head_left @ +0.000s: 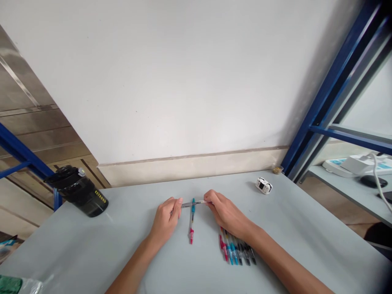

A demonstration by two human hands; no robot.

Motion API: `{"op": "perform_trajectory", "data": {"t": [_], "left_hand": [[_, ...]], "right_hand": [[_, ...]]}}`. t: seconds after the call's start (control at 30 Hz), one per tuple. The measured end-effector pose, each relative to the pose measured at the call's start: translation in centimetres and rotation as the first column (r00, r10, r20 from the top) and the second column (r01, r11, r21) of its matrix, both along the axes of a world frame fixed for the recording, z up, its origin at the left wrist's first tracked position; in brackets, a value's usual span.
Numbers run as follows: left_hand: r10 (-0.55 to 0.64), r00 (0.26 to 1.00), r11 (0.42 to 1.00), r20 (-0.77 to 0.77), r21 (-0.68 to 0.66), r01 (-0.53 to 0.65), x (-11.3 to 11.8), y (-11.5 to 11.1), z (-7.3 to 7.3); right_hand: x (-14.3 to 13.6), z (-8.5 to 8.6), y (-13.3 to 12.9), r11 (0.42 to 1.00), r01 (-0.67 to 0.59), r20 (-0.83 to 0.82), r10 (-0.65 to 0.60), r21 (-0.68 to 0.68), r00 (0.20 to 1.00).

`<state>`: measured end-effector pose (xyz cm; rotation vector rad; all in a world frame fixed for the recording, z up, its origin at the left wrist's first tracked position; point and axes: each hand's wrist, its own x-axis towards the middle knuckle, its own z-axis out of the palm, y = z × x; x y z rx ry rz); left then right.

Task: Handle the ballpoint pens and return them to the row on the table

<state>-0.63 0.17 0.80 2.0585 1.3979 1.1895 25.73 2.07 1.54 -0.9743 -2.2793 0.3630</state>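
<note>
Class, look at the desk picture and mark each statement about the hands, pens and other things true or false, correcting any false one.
1. Both hands hold one pen crosswise between them. True: the left hand and the right hand each pinch an end.
2. A single pen lies under the held one, pointing toward the person. True.
3. The row of pens lies by the left wrist. False: it lies by the right wrist.
4. The black bottle stands at the table's right. False: it is at the left.
5. A small white gadget sits near the wall. True.
</note>
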Motion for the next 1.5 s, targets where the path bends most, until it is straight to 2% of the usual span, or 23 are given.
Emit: {"op": "perform_trajectory", "data": {"t": [0.1,0.3,0.43,0.57,0.77,1.0,1.5], "left_hand": [[0.023,0.997,0.997,0.073,-0.077,-0.017,0.0,0.1,-0.2],[0.058,0.989,0.988,0.139,-0.15,-0.037,0.4,0.0,0.2],[0.099,0.974,0.98,0.203,-0.19,-0.06,0.2,0.0,0.1],[0.114,0.962,0.972,0.25,-0.229,-0.056,-0.1,0.2,-0.3],[0.057,0.968,0.971,0.244,-0.238,0.003,0.2,0.2,-0.7],[0.136,0.936,0.962,0.325,-0.268,-0.047,-0.1,0.4,-0.7],[0.122,0.938,0.965,0.323,-0.26,-0.036,0.0,0.2,-0.4]], "right_hand": [[0.3,-0.1,0.0,0.998,0.013,-0.015,-0.013,-0.057,1.0],[0.1,0.8,0.0,0.99,-0.007,0.124,-0.01,0.141,0.992],[0.3,0.9,0.3,0.98,0.033,0.113,-0.055,0.195,0.992],[0.5,1.0,0.3,0.98,0.045,0.099,-0.065,0.195,0.993],[0.0,1.2,-0.1,0.978,0.03,0.169,-0.066,0.207,0.983],[0.5,1.3,0.3,0.979,0.043,0.139,-0.072,0.2,0.988],[0.7,1.2,0.5,0.975,0.08,0.148,-0.112,0.208,0.983]]}}
